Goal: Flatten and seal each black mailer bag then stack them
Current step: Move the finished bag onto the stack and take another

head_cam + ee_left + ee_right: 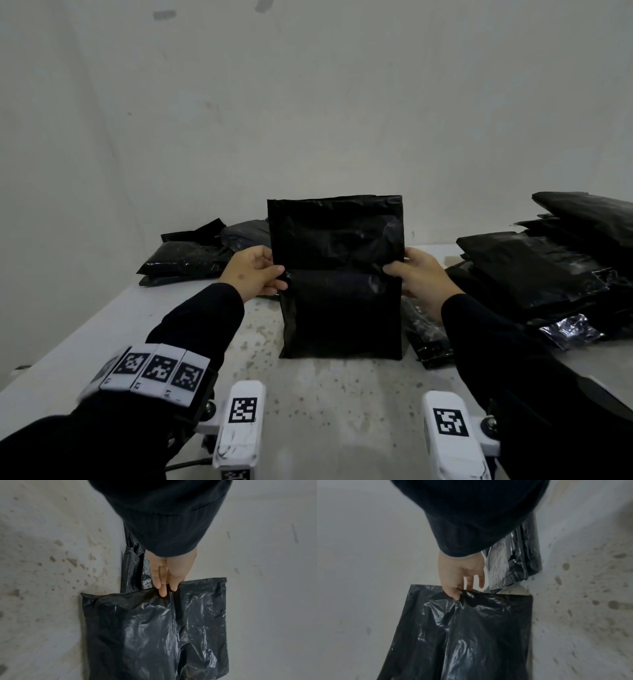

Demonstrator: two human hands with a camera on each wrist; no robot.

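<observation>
A black mailer bag (337,274) stands upright on the table's middle, its bottom edge resting on the surface. My left hand (255,272) pinches its left edge about halfway up, and my right hand (416,275) pinches the right edge at the same height. The left wrist view shows my left hand (167,577) with fingertips (163,593) nipping the bag (154,635) at a crease. In the right wrist view my right hand (458,577) grips the crumpled edge of the bag (462,635). The bag's upper part above the hands looks flat.
A tall stack of black mailers (548,260) lies at the right. A smaller heap of black bags (198,253) sits at the back left. One more bag (426,332) lies just right of the held one. The stained white table (325,394) meets a pale wall behind.
</observation>
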